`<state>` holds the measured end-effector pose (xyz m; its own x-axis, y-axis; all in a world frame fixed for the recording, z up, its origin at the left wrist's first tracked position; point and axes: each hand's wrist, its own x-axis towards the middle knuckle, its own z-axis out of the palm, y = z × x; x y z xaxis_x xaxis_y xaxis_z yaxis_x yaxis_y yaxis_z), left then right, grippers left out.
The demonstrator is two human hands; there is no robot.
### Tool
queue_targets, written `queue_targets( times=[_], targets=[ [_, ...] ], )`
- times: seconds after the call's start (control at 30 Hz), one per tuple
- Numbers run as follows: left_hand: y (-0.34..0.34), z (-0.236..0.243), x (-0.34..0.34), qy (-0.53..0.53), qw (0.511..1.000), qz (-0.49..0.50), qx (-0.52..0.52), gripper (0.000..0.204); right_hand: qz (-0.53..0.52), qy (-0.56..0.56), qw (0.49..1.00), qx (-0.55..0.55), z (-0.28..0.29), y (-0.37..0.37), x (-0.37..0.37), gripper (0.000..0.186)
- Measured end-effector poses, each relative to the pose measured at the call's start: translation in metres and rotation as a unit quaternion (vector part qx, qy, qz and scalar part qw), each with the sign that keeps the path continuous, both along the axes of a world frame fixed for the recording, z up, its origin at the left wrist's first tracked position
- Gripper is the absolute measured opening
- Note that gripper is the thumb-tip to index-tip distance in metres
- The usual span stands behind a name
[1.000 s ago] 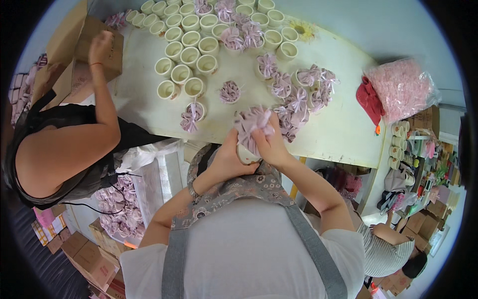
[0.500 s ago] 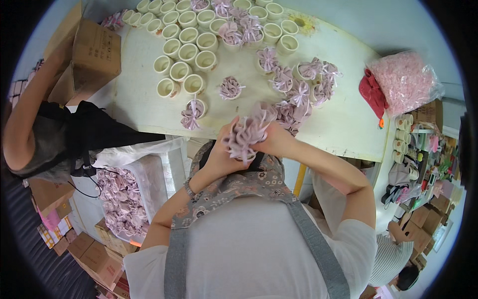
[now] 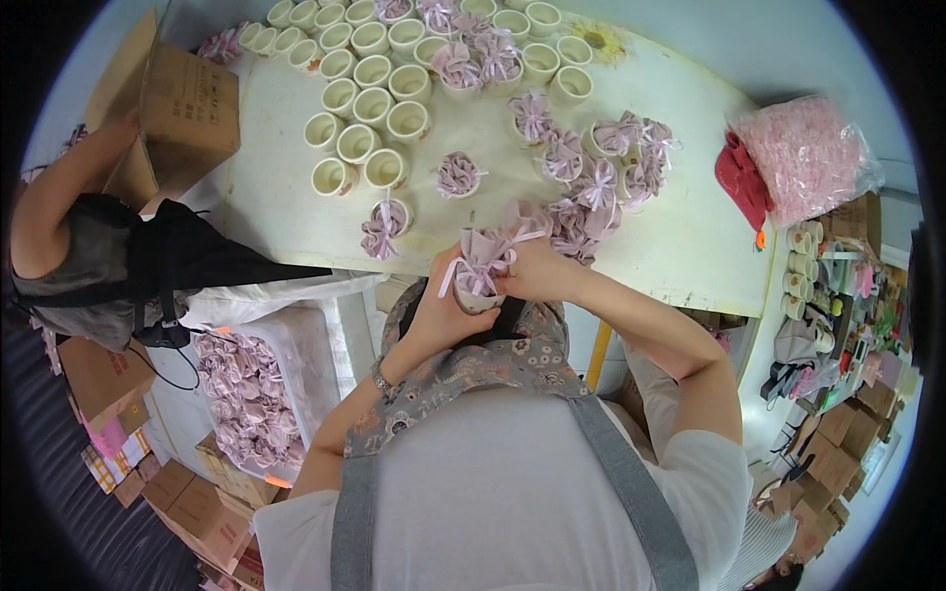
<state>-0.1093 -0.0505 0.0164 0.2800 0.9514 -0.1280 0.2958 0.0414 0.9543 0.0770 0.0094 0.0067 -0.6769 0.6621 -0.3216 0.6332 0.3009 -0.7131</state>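
In front of my apron, my left hand [image 3: 440,313] is wrapped round a small cream cup [image 3: 477,298]. A lilac drawstring pouch [image 3: 485,251] with pale ribbon stands in the cup's mouth, its gathered top sticking up. My right hand [image 3: 544,273] closes on the pouch's right side, close to the cup rim and a ribbon end; its fingertips are partly hidden. Just ahead on the table, a cup with a lilac pouch [image 3: 459,175] stands apart. Another pouch [image 3: 378,232] leans out of its cup at the table's near edge.
Rows of cream cups [image 3: 372,105] fill the table's [image 3: 266,212] far left. Filled cups [image 3: 596,184] cluster right of centre. A red cloth [image 3: 741,182] and a bag of pink shreds [image 3: 803,158] lie at right. A tub of pouches [image 3: 313,369] and another person's arm [image 3: 59,197] are at left.
The pouch now stands upright in the cup with its ribbon showing, where before its ruffled top tilted toward me. The person at left has reached into the cardboard box.
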Motion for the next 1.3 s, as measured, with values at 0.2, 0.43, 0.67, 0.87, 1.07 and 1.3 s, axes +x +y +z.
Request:
queue_targets(
  times=[0.2, 0.43, 0.67, 0.87, 1.07, 1.3],
  targets=[
    [0.006, 0.003, -0.002, 0.012, 1.000, -0.005, -0.017, 0.068, -0.161, 0.215, 0.962, -0.045, 0.033, 0.004, 0.017, 0.035],
    [0.029, -0.004, -0.002, -0.089, 0.985, -0.058, -0.138, 0.072, -0.112, 0.169, 0.979, 0.006, -0.005, -0.014, 0.018, 0.062],
    [0.109, -0.008, 0.032, 0.074, 0.978, -0.181, 0.073, 0.108, -0.202, 0.069, 0.965, 0.150, -0.034, 0.024, 0.031, 0.082],
    [0.153, -0.075, -0.066, 0.527, 0.846, 0.063, 0.052, 0.029, -0.428, 0.182, 0.879, 0.104, -0.107, 0.062, 0.010, 0.065],
    [0.159, -0.132, -0.084, 0.613, 0.785, -0.011, 0.093, 0.022, -0.356, 0.046, 0.883, 0.303, -0.146, 0.071, 0.001, 0.082],
    [0.124, -0.026, -0.074, 0.407, 0.884, 0.089, 0.210, 0.022, -0.367, -0.047, 0.878, 0.305, -0.122, 0.070, 0.015, 0.069]
  ],
)
